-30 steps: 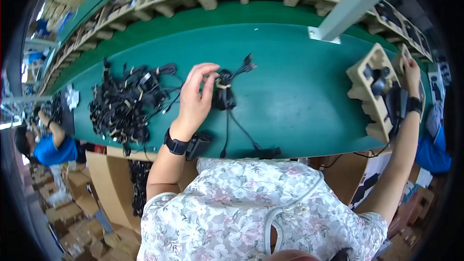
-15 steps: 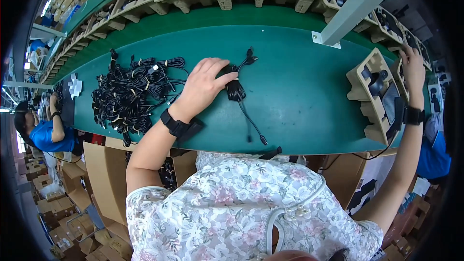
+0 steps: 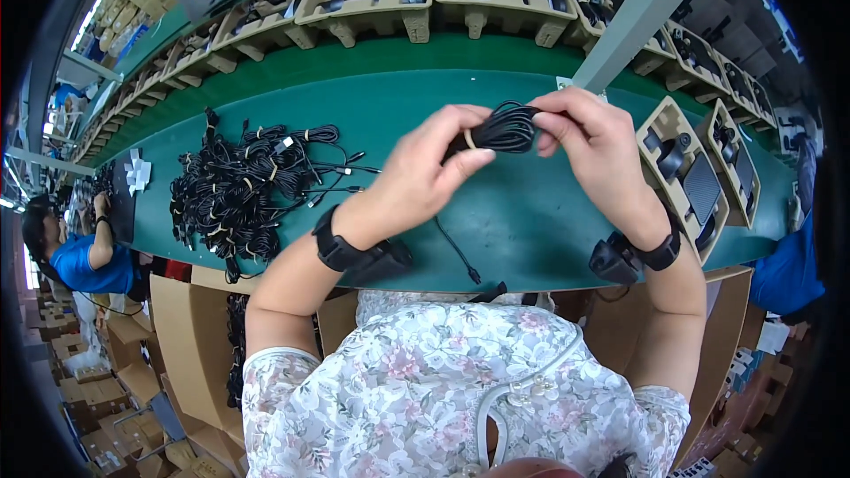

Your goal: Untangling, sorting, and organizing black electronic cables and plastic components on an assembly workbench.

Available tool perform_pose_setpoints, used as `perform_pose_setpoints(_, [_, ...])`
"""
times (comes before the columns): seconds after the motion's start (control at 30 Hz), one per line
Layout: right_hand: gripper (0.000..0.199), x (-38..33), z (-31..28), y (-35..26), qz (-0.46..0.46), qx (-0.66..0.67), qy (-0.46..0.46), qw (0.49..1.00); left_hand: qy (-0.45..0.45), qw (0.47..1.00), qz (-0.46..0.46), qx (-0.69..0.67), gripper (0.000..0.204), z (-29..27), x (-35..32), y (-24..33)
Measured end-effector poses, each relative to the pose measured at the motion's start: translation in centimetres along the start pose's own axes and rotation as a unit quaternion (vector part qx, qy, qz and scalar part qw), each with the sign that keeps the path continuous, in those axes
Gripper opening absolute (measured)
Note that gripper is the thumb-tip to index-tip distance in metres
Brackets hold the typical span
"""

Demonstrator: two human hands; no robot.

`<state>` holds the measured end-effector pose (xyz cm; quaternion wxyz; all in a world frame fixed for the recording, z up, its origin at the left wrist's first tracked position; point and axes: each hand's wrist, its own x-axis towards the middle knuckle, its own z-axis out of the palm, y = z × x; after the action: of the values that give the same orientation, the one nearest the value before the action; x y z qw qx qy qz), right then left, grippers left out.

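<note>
Above the green table, a coiled black cable (image 3: 506,127) bound with a pale band is held between my two hands. My left hand (image 3: 434,159) closes round its banded left end, and one cable end with a plug hangs below toward the table's near edge. At the coil's right end, the fingers of my right hand (image 3: 589,137) pinch the loops. To the left lies a tangled heap of banded black cables (image 3: 239,190). At the right, a moulded tan tray (image 3: 677,159) with black parts stands tilted near my right forearm.
Another tan tray (image 3: 737,159) stands beside the first. A row of filled trays (image 3: 363,4) lines the far side on a green belt. A grey metal post (image 3: 642,22) rises behind my right hand. Cardboard boxes (image 3: 190,336) stand below the near edge. A co-worker in blue (image 3: 84,243) sits at left.
My left hand has lifted the coiled cable off the table. My right hand has come from the trays at far right to the coil. Both tan trays now stand apart.
</note>
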<state>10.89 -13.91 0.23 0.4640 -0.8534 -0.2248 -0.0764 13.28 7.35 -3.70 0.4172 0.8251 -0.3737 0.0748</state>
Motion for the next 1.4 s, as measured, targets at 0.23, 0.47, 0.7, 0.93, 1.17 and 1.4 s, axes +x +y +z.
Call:
perform_pose_setpoints(0.23, [0.027, -1.7, -2.7, 0.3, 0.037, 0.135, 0.039, 0.989, -0.169, 0.922, -0.118, -0.327, 0.039, 3.8, 1.3, 1.9])
perform_pose_setpoints(0.47, [0.037, -5.5, -2.3, -2.3, 0.037, -0.215, -0.006, 0.976, -0.037, 0.981, 0.166, -0.094, 0.037, 7.2, 3.6, 2.7])
perform_pose_setpoints(0.7, [0.030, -8.1, -8.8, -2.1, 0.131, -0.268, 0.170, 0.939, 0.112, 0.950, 0.265, 0.122, 0.043, 4.3, 13.2, -4.8])
perform_pose_setpoints(0.93, [0.027, -10.1, -8.7, -0.1, 0.170, -0.204, 0.200, 0.943, 0.057, 0.867, 0.260, 0.421, 0.045, -0.1, 23.6, -16.1])
perform_pose_setpoints(1.17, [0.028, -12.8, -11.7, 3.9, 0.215, -0.103, 0.303, 0.923, -0.106, 0.877, 0.251, 0.395, 0.027, -1.2, 25.6, -17.9])
perform_pose_setpoints(1.4, [0.030, -12.5, -13.6, 4.4, 0.203, -0.049, 0.381, 0.901, -0.004, 0.986, 0.067, 0.154, 0.017, -0.4, 22.9, -17.8])
